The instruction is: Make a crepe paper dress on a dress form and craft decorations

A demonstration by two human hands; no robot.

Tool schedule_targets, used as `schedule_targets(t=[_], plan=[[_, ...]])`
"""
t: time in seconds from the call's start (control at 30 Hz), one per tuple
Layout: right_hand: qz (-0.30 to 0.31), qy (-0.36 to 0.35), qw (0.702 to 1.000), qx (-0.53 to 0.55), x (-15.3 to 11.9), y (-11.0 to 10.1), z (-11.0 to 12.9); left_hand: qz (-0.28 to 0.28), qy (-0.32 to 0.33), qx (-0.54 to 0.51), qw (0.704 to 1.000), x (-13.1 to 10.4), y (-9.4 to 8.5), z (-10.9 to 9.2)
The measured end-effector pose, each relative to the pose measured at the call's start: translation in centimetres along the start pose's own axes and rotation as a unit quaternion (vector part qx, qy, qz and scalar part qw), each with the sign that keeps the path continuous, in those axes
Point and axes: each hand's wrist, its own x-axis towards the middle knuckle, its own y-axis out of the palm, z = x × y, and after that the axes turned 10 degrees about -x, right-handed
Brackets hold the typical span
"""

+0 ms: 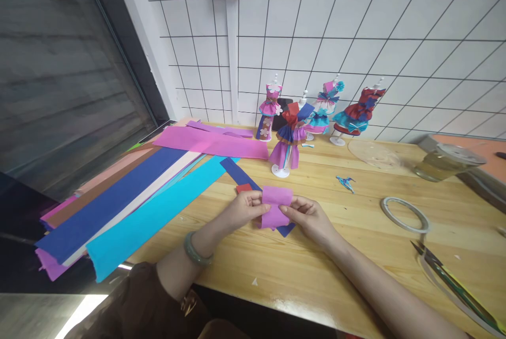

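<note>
A small piece of pinkish-purple crepe paper is held up between both hands, over the near middle of the table. My left hand pinches its left edge, thumb on the front. On the opposite edge, my right hand grips it the same way. Beneath the paper, a dark blue strip runs diagonally on the wood and is partly hidden. A red paper piece lies just behind my left hand. Beyond the hands stands a mini dress form in a red, blue and purple paper dress.
Long crepe paper strips cover the table's left side. Several more dressed forms stand along the gridded wall. At right are a tape roll, scissors, and a clear cup. A blue paper scrap lies mid-table.
</note>
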Motion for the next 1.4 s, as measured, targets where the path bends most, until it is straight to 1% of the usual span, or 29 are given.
schedule_targets(t=[0.17, 0.3, 0.47, 0.63, 0.8, 0.93, 1.07, 1.13, 1.2, 1.3, 1.4], plan=[[-0.018, -0.006, 1.0, -0.011, 0.1, -0.5, -0.3, -0.035, 0.018, 0.048, 0.998, -0.1, -0.1, -0.2], [-0.013, -0.026, 0.999, -0.036, -0.1, -0.5, 0.0, -0.033, 0.028, 0.059, 0.997, -0.1, -0.1, -0.3], [0.001, -0.072, 0.995, -0.075, -0.2, -0.5, 0.3, -0.032, 0.007, 0.012, 0.999, -0.1, 0.0, -0.3], [0.0, -0.071, 0.995, -0.071, -0.2, -0.5, 0.3, -0.033, -0.019, -0.025, 0.999, -0.2, 0.0, -0.5], [-0.01, -0.11, 0.988, -0.106, -0.3, -0.6, 0.4, -0.049, -0.054, -0.092, 0.993, -0.2, -0.2, -0.8], [-0.016, -0.136, 0.981, -0.136, -0.4, -0.5, 0.7, -0.038, -0.078, -0.043, 0.995, -0.3, -0.1, -0.7], [-0.019, -0.137, 0.981, -0.139, -0.5, -0.3, 0.8, -0.016, -0.082, 0.009, 0.996, -0.4, -0.2, -0.3], [-0.019, -0.132, 0.982, -0.132, -0.4, -0.4, 0.7, -0.003, -0.086, 0.028, 0.996, -0.4, -0.4, -0.1], [-0.023, -0.107, 0.988, -0.114, -0.4, -0.4, 0.6, 0.008, -0.089, 0.039, 0.995, -0.5, -0.5, 0.1], [-0.02, -0.022, 0.999, -0.03, -0.2, -0.5, 0.3, -0.005, -0.077, 0.043, 0.996, -0.4, -0.5, 0.2], [0.005, 0.049, 0.997, 0.053, -0.1, -0.3, 0.2, -0.035, -0.056, 0.036, 0.997, -0.2, -0.5, 0.2]])
